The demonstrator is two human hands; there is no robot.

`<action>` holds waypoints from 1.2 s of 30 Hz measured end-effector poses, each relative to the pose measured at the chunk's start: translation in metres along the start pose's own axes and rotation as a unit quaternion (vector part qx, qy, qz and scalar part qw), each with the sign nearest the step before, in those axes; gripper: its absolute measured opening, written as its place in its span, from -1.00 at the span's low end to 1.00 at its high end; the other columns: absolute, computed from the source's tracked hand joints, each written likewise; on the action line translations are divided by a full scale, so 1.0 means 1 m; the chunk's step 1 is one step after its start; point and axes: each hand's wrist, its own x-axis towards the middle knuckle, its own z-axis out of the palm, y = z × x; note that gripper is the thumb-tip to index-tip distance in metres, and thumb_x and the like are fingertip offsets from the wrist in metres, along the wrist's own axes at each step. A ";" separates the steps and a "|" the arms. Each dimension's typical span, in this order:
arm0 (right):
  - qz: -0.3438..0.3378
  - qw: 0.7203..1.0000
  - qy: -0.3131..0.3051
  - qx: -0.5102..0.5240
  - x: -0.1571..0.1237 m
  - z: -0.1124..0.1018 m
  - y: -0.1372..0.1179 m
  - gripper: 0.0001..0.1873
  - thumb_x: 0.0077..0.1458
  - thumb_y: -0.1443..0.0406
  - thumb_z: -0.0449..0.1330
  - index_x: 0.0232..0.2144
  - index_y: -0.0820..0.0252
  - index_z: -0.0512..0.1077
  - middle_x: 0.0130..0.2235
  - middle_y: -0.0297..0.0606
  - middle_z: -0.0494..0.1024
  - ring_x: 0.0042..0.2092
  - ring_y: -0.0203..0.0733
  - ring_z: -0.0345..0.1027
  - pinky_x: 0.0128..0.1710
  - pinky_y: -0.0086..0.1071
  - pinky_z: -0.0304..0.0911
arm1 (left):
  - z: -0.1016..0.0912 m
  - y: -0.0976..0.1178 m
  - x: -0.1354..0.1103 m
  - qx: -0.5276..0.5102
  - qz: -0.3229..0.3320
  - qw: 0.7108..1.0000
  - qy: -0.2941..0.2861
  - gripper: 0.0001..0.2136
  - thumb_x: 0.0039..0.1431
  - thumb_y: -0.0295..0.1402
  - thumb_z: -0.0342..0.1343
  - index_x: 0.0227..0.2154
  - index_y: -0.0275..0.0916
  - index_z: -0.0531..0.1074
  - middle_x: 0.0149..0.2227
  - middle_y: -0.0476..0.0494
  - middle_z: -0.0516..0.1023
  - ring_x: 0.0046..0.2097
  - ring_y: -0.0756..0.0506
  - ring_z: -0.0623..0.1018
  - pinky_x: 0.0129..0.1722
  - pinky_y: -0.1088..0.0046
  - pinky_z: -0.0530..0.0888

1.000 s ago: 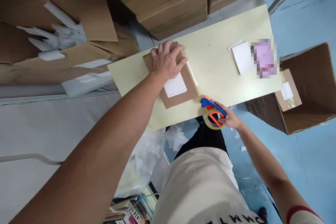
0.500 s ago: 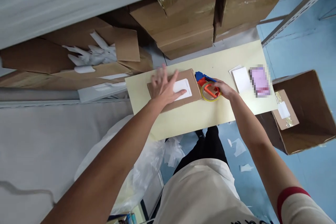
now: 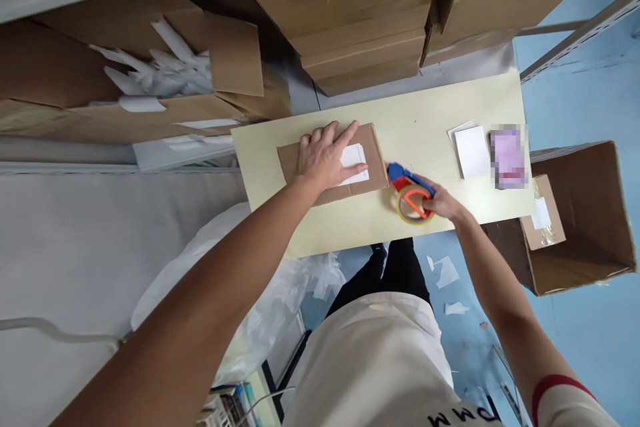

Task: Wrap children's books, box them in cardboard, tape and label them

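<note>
The box [image 3: 374,153] lies near the left end of the bench [image 3: 420,137], between its front and back edges. The left hand [image 3: 321,159] rests on it, fingers spread, gripping nothing, thumb over the white label [image 3: 352,156]. The right hand [image 3: 441,202] wraps the tape dispenser [image 3: 406,185], whose tip sits right by the box; from here I can't tell whether they touch. If the left palm slackens, a push from the dispenser could skid the box.
</note>
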 end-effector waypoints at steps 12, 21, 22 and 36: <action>-0.034 0.987 0.137 0.077 0.017 0.057 -0.005 -0.19 -0.15 0.25 0.16 0.23 0.08 0.21 0.13 -0.22 0.47 0.12 -0.02 0.35 0.15 -0.11 0.28 | 0.016 -0.004 -0.013 -0.059 -0.130 0.986 0.086 -0.09 0.09 0.11 0.00 0.39 -0.10 -0.30 0.22 -0.45 0.30 0.23 -0.51 0.26 0.09 -0.17 0.22; -0.015 1.000 -0.003 0.012 0.086 0.002 -0.072 -0.31 -0.22 0.33 0.23 0.08 0.07 0.41 -0.13 -0.32 0.61 -0.05 0.00 0.42 0.07 -0.07 0.32 | -0.003 -0.002 0.002 -0.032 0.005 0.999 0.040 -0.24 0.13 0.01 0.03 0.36 -0.07 -0.03 0.43 -0.26 -0.11 0.40 -0.43 -0.09 0.26 -0.18 -0.08; -0.020 1.000 0.000 0.006 0.086 0.002 -0.070 -0.28 -0.24 0.35 0.22 0.09 0.06 0.40 -0.15 -0.34 0.61 -0.06 0.00 0.42 0.06 -0.07 0.32 | -0.003 -0.002 0.005 -0.034 0.005 0.999 0.041 -0.24 0.12 0.00 0.03 0.36 -0.06 -0.03 0.43 -0.23 -0.10 0.40 -0.42 -0.08 0.27 -0.17 -0.10; 0.054 0.997 0.055 0.010 -0.071 0.055 0.044 -0.05 -0.32 0.44 0.10 0.23 0.01 0.20 0.01 -0.24 0.54 -0.05 -0.01 0.44 0.01 -0.06 0.37 | 0.001 0.000 0.004 -0.072 -0.008 0.995 0.061 -0.25 0.12 0.00 0.04 0.36 0.02 -0.04 0.40 -0.16 -0.01 0.36 -0.44 0.00 0.29 -0.15 -0.16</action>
